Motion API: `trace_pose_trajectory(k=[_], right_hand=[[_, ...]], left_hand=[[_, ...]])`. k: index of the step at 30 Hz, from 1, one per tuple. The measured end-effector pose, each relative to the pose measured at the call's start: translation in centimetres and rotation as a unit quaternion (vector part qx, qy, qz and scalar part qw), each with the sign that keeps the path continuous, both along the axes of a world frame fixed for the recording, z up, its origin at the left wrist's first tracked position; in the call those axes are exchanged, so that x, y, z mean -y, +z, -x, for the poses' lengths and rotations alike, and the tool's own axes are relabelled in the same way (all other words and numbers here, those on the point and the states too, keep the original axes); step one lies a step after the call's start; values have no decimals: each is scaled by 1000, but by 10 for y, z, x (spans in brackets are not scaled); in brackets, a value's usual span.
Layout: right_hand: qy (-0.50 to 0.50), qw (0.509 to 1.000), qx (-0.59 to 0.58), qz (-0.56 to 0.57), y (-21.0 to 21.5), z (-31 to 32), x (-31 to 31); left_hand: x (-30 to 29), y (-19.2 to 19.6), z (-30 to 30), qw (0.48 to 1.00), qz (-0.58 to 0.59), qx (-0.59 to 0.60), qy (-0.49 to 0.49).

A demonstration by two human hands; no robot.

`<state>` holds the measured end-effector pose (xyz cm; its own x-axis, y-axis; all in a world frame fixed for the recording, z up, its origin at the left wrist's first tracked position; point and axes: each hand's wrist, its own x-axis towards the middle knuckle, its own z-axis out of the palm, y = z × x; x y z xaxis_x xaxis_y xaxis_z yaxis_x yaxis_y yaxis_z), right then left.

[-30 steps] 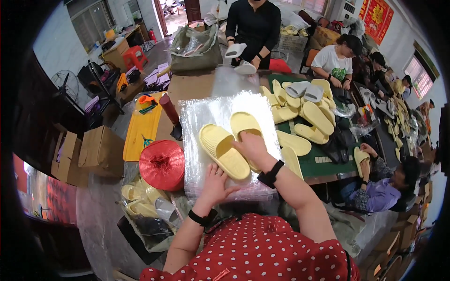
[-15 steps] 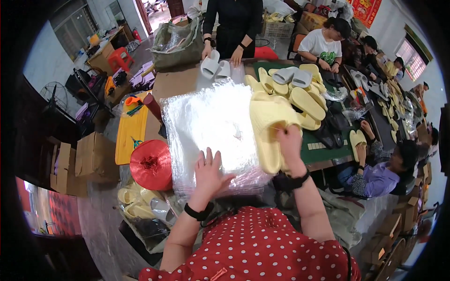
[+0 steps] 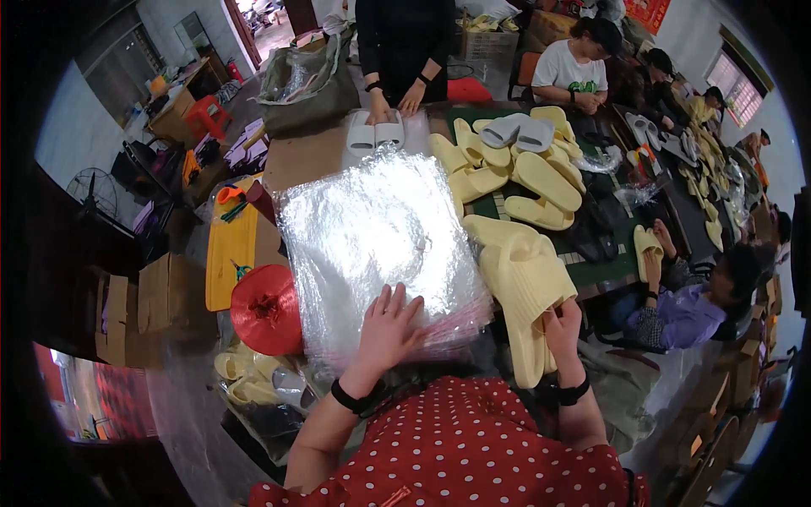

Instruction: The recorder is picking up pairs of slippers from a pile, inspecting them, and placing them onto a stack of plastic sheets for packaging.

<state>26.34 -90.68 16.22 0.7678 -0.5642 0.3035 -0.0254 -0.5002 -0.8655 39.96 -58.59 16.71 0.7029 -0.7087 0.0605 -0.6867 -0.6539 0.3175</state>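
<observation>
A stack of clear plastic bags [image 3: 372, 228] lies shining on the table before me. My left hand [image 3: 387, 329] rests on its near edge, fingers stretched out. At the stack's right side, my right hand [image 3: 564, 331] grips pale yellow slippers [image 3: 525, 283] by the strap opening. They seem to be a pair held together, tilted with one end toward me; most of the second one is hidden. More yellow slippers [image 3: 545, 182] are piled beyond, with a grey pair [image 3: 519, 131] on top.
A red roll of plastic twine [image 3: 266, 309] sits left of the bags, by a yellow board [image 3: 232, 258]. Across the table, a person in black handles light grey slippers [image 3: 375, 135]. Other people work at the right. Below left, a bag holds slippers [image 3: 249, 372].
My right hand has drawn the yellow slippers toward me and to the right, off the pile's edge. My left hand stays on the bags. The person opposite has set the grey slippers down side by side.
</observation>
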Motion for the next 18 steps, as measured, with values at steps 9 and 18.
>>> trace_pose_trajectory(k=[9,18], right_hand=[[14,996,17,-85,44,14,-22],[205,952,-15,226,56,10,-71]], left_hand=[[-3,18,-18,904,295,-263,161],[-14,12,-24,916,305,-255,56]])
